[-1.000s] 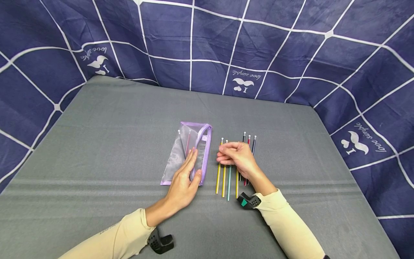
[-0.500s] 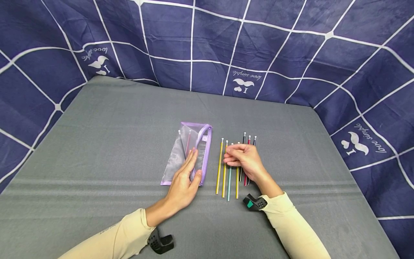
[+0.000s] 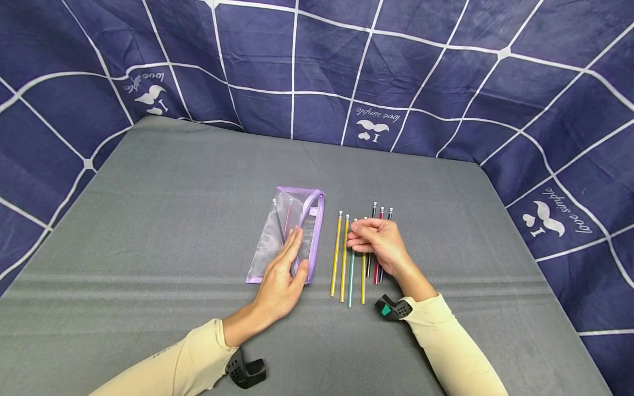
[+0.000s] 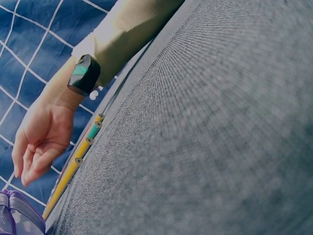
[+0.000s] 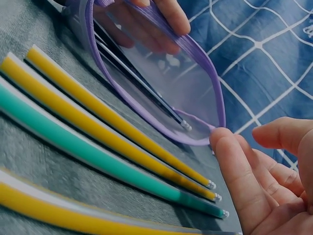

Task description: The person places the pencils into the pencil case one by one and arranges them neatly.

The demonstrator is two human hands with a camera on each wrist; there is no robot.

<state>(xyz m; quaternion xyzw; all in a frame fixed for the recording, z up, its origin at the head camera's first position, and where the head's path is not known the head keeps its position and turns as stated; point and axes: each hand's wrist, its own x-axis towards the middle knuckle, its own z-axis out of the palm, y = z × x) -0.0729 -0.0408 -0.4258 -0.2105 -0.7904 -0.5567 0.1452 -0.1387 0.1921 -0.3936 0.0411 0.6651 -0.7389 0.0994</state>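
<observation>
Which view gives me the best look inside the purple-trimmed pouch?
The right wrist view: the pouch gapes toward that camera, with pencils visible inside. The head view shows it from above, partly covered by the left hand; the left wrist view catches only part, at the bottom-left corner.

right hand (image 3: 379, 242) a little farther from the purple-edged pouch (image 3: 264, 256) — leftmost yellow pencil (image 3: 336, 254) now fully uncovered

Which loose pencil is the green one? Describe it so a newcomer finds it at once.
On the grey table, find the purple-trimmed mesh pouch that the left hand touches. To its right in the head view lie loose pencils, partly hidden behind the right hand. The green pencil is third from the pouch, between yellow pencils, the only green one there.
</observation>
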